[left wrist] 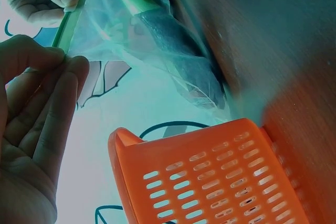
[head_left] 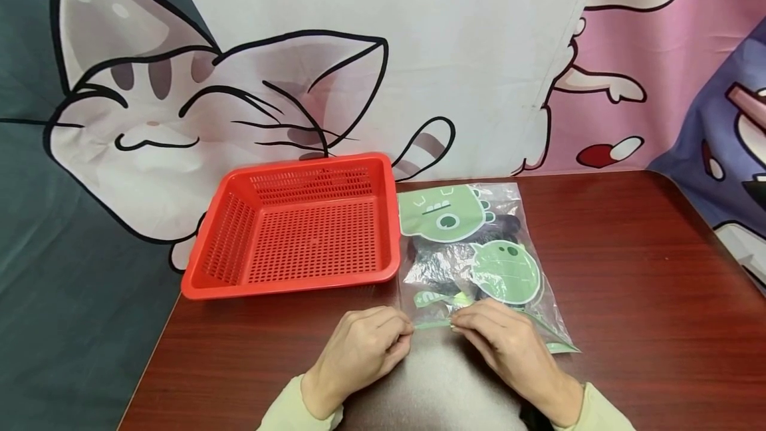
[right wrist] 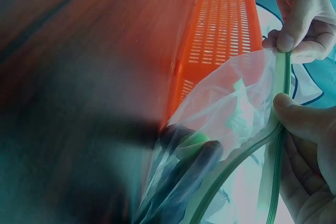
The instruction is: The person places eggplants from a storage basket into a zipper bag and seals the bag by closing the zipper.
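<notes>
A clear zip-lock bag with green cartoon prints lies on the table, dark items inside it. At the left end of its green zip edge, my left hand pinches the corner between thumb and fingers. A short way along the same edge, my right hand pinches the strip with thumb and forefinger. Beyond the right hand, the two green strips spread apart in the right wrist view, so the bag's mouth gapes there. What the dark items are cannot be made out through the plastic.
A red perforated plastic basket stands left of the bag, close against it. The brown wooden table extends to the right. A cloth with cartoon cats hangs behind the table.
</notes>
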Demonstrator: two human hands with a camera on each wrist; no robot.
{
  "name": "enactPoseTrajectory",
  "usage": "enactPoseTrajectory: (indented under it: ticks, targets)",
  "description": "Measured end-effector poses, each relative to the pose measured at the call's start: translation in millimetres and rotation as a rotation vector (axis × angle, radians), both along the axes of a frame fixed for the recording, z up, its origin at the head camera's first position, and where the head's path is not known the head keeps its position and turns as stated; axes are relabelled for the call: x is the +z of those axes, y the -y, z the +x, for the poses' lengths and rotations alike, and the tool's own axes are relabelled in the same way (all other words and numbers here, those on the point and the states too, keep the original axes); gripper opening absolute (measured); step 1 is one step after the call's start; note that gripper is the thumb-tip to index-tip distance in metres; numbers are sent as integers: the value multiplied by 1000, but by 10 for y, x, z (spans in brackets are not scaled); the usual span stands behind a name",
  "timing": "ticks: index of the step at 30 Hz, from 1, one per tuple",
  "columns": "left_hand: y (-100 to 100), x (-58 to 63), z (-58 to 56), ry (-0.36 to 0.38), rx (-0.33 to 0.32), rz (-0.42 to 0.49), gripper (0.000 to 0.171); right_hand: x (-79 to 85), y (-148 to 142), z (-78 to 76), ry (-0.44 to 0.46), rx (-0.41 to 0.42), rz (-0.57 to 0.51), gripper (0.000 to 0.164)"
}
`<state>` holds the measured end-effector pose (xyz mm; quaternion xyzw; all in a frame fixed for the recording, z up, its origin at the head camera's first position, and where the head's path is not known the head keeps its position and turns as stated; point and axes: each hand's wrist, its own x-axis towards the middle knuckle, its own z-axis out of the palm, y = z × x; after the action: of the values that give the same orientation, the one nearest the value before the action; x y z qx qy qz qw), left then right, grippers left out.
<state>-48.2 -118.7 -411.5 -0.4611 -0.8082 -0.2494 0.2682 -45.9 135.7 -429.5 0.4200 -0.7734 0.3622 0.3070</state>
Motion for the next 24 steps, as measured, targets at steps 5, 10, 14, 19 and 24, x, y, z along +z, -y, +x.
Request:
enactPoseTrajectory:
  ticks: [5, 10, 14, 19, 24]
  targets:
    - [5, 3, -2, -1, 0, 0, 16, -4, -11, -1, 1, -10, -1, 23]
    - [9, 7, -2, -1, 0, 0, 16, -10, -25, 0, 6, -11, -1, 23]
    - [9, 6, -6, 2, 0, 0, 15, -15, -40, 3, 11, -8, -4, 23]
    - [10, 2, -11, 2, 0, 1, 15, -23, -54, 4, 12, -12, -5, 23]
    - [11, -4, -15, -1, 4, 2, 15, -31, -70, 8, 15, -18, -5, 23]
